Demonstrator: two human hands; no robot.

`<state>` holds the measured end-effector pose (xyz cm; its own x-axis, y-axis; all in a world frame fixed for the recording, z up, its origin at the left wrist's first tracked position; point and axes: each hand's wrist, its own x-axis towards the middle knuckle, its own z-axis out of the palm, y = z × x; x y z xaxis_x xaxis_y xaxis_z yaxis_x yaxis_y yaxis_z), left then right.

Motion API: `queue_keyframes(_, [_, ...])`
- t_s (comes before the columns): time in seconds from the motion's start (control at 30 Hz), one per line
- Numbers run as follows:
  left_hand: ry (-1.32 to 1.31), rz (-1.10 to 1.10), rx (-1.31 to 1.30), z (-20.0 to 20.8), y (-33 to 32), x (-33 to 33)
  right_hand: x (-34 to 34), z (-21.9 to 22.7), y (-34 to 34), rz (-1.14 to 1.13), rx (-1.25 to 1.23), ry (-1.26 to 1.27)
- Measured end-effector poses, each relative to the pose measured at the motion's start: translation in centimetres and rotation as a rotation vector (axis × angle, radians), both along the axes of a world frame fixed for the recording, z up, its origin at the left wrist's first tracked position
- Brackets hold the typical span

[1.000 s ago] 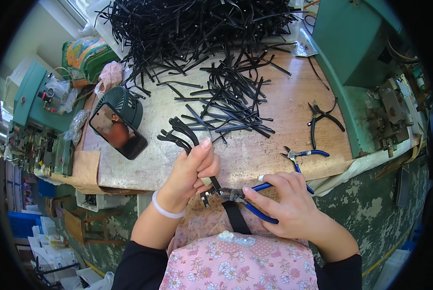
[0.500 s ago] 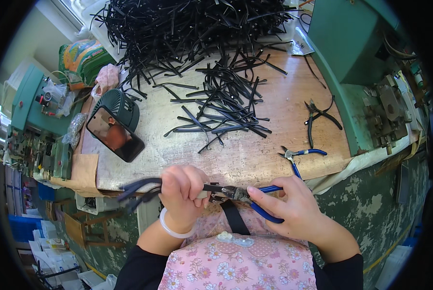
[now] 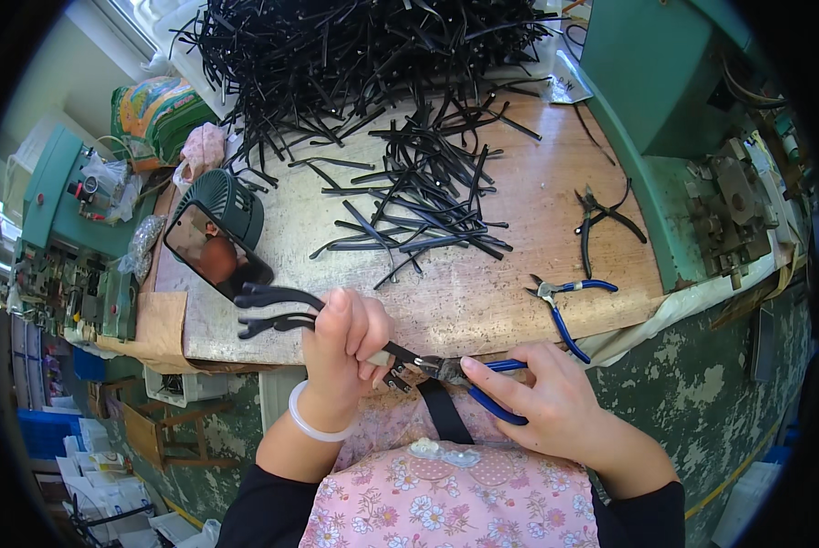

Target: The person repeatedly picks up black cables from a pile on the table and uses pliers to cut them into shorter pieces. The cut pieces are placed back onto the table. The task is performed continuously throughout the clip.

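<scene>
My left hand is closed round several black eyeglass temples. Their curved tips stick out to the left of the fist, and their straight ends point right. In my right hand are blue-handled nippers, the handles spread somewhat apart. The nippers' jaws are at the end of one temple; whether they grip it cannot be made out. Both hands are above my lap, in front of the table's near edge. Loose black temples lie scattered mid-table, below a large heap of them.
A phone leans on a dark green fan at the left. To the right lie other blue-handled nippers and black-handled pliers. Green machines stand on both sides. A wooden stool is at lower left.
My left hand has risen a little, and the temples' curved tips have swung upward. The nippers in my right hand have shifted slightly down and left.
</scene>
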<state>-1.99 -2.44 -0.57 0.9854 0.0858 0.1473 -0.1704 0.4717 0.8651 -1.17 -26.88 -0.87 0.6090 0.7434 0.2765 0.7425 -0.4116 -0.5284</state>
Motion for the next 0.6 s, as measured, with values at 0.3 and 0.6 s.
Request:
queue_keyframes(0.3, [-0.043,-0.130,-0.112,-1.2,0.1,0.5,0.1,-0.7,0.4,0.059,0.184,0.188])
queue_keyframes(0.6, [0.074,-0.141,-0.378,-1.5,0.0,0.9,0.3,-2.1,0.7,-0.021,0.076,0.000])
